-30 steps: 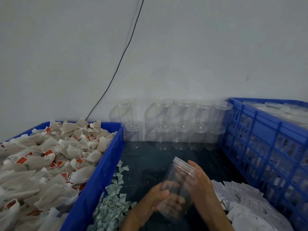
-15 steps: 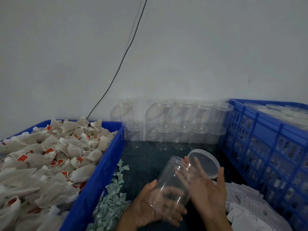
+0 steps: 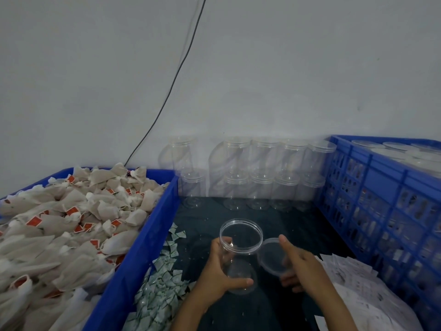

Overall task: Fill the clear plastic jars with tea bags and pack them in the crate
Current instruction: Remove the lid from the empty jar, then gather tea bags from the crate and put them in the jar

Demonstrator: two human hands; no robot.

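At lower centre, our left hand (image 3: pixel 216 271) wraps the open jar (image 3: pixel 239 255), upright on the dark mat (image 3: pixel 274 225). Just right of it, our right hand (image 3: pixel 301 266) pinches its lid (image 3: pixel 272 256), beside the crate (image 3: pixel 381 187).

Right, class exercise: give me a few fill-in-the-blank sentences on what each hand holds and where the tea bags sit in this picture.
1. The left hand grips an open clear jar that holds ____ tea bags.
2. The right hand holds the jar's ____.
3. The tea bags are heaped in a blue bin on the person's ____ side.
4. The spare empty jars by the wall are stacked ____ high.

Missing words: no; lid; left; two
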